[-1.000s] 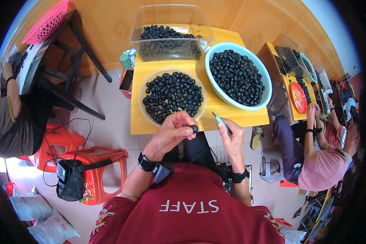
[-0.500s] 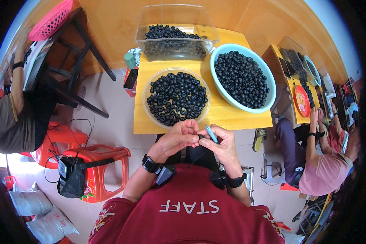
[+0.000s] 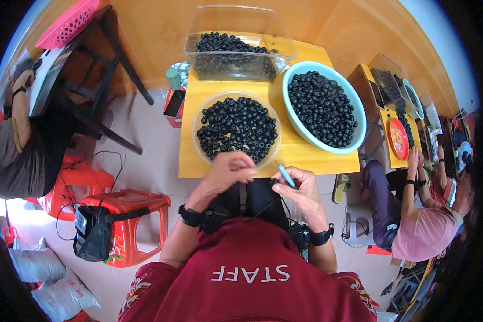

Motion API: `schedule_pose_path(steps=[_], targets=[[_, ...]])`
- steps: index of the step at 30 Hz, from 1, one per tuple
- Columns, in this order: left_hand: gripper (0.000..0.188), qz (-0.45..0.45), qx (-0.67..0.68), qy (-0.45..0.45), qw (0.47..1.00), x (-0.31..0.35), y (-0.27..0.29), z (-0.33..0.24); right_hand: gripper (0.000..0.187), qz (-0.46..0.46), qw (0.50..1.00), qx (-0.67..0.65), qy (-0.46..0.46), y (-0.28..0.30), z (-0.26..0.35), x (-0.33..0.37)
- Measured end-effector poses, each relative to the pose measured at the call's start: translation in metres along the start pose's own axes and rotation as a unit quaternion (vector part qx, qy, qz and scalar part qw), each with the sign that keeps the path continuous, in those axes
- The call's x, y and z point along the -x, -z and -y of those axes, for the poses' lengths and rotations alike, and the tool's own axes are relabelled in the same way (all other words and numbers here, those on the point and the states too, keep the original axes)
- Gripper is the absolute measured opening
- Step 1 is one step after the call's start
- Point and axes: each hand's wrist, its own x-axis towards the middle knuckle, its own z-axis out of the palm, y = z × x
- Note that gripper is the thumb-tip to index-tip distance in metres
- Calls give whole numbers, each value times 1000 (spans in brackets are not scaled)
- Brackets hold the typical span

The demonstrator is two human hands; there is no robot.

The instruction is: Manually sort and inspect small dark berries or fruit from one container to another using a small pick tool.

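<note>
My right hand [image 3: 305, 189] is closed around a light-blue pen-like tool [image 3: 286, 176] with a thin pointed tip, slanting up to the left. A small black round piece [image 3: 275, 182] shows at the thumb and fingertips of that hand. My left hand [image 3: 229, 174] is over the near rim of a clear round tray [image 3: 197, 146], blurred by motion, so whether its fingers hold anything is hidden. Many round black bead-like pieces [image 3: 236, 124], some with pale-ringed holes, lie in the tray. Right of it stands a light-blue basin [image 3: 363, 115] heaped with the same pieces.
A clear rectangular bin [image 3: 240, 11] with black pieces stands at the back of the yellow table [image 3: 322, 165]. Left of the table are a phone [image 3: 174, 103] on a red box and red stools [image 3: 163, 217]. Co-workers sit at both sides, one in a pink shirt [image 3: 426, 231].
My hands have come apart. The left one moved left toward the tray's near rim, while the right one shifted slightly right with the light-blue tool.
</note>
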Motion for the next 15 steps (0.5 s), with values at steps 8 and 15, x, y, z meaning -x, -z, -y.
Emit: schedule_pose_path(steps=[8,15], targets=[[14,-176,-537,-134,814,4,28,7,19,-191,954,202,113,88,28,-66],[18,-129,-525,-84,837,3,34,5,35,-361,891,205,182,117,46,-82]])
